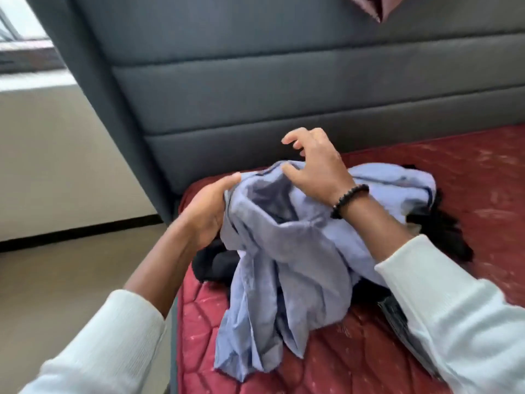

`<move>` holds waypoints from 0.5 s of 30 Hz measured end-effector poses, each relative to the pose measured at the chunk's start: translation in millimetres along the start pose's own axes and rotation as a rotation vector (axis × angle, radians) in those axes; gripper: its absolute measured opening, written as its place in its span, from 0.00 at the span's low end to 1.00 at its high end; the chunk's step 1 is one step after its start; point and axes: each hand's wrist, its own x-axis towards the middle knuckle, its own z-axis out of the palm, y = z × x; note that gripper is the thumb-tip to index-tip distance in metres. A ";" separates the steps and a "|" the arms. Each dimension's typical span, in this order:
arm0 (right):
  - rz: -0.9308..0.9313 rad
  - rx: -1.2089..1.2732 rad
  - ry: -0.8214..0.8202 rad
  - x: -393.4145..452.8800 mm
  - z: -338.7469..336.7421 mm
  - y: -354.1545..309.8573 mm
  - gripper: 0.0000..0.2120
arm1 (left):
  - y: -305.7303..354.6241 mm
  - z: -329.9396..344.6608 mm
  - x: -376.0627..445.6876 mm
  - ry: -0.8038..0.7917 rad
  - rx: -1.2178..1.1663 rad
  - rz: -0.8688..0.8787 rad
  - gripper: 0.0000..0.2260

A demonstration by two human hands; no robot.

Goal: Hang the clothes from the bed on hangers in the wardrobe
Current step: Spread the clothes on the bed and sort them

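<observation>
At frame centre, your left hand (208, 207) grips the blue shirt (287, 237) by its edge, raising it off the dark clothes (216, 263) on the bed (341, 359), while your right hand (315, 166) hovers spread, apparently seeking its collar.

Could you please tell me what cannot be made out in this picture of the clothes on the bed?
- Head view: the dark clothes lie mostly under the blue shirt; their number and kind are hidden.
- The left hand grips the shirt; its fingertips are behind the fabric.
- The right hand is over the shirt; contact is unclear.
- The pink item is cut off by the top edge.
- No wardrobe or hangers are in view.
</observation>
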 end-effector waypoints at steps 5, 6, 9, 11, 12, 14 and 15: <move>0.055 0.365 -0.254 -106.7 -11.8 -48.3 0.31 | -29.0 49.9 -62.6 0.116 -0.046 0.180 0.17; 0.037 0.339 -0.296 -124.0 -19.6 -55.8 0.39 | -28.0 61.5 -78.2 0.132 -0.030 0.190 0.16; -0.026 0.397 -0.196 -173.2 -52.0 -75.1 0.40 | -28.9 102.1 -150.2 0.021 0.046 0.294 0.16; -0.101 0.529 -0.160 -193.1 -77.6 -91.6 0.35 | -24.8 126.6 -204.1 0.001 0.162 0.431 0.13; -0.160 0.581 -0.180 -205.1 -96.1 -104.9 0.31 | -22.0 136.2 -235.2 0.049 0.257 0.536 0.11; -0.276 0.562 -0.288 -228.0 -129.6 -127.1 0.24 | -23.1 143.9 -283.0 0.267 0.514 0.765 0.07; -0.325 0.525 -0.345 -241.1 -151.0 -140.9 0.22 | -21.5 147.2 -305.8 0.389 0.638 0.874 0.04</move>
